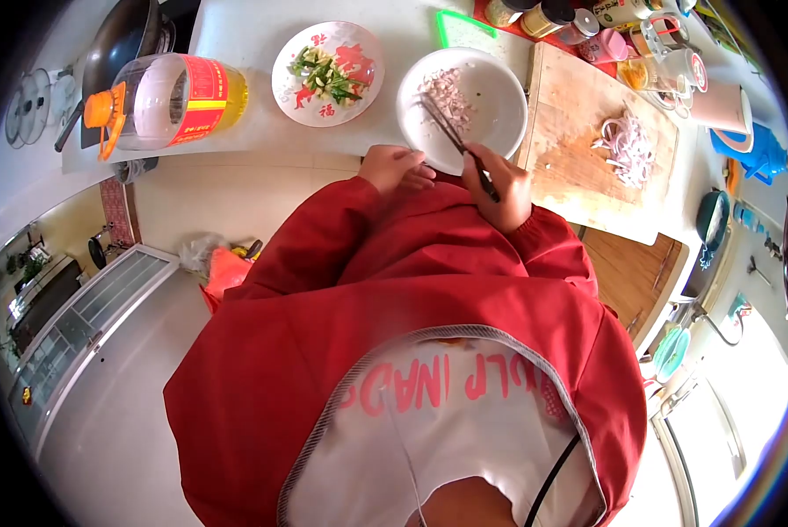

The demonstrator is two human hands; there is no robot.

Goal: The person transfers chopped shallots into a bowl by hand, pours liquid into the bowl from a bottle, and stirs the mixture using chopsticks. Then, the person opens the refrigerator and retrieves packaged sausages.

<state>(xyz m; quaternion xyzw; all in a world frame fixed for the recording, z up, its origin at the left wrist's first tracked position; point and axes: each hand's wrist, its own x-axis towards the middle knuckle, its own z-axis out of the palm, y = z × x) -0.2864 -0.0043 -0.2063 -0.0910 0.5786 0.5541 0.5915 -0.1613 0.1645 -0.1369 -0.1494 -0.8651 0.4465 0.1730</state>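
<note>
My right hand (502, 186) is closed around a pair of dark chopsticks (451, 130). Their tips reach into a white bowl (504, 110) and touch chopped pinkish-white pieces (448, 95) heaped on its left side. Loosely curled, with nothing visible in it, my left hand (397, 169) rests at the bowl's near left edge; whether it touches the rim I cannot tell. To the left, a white plate with a red pattern (359, 57) carries cut green and pale pieces (328, 75). Sliced purple-white onion (624, 149) lies on the wooden cutting board (570, 167) to the right.
A large oil bottle (170, 101) with an orange cap stands at the counter's left, beside a dark wok (117, 44). Several seasoning jars (578, 28) line the back right. A green-edged item (466, 31) lies behind the bowl. A blue object (759, 156) stands far right.
</note>
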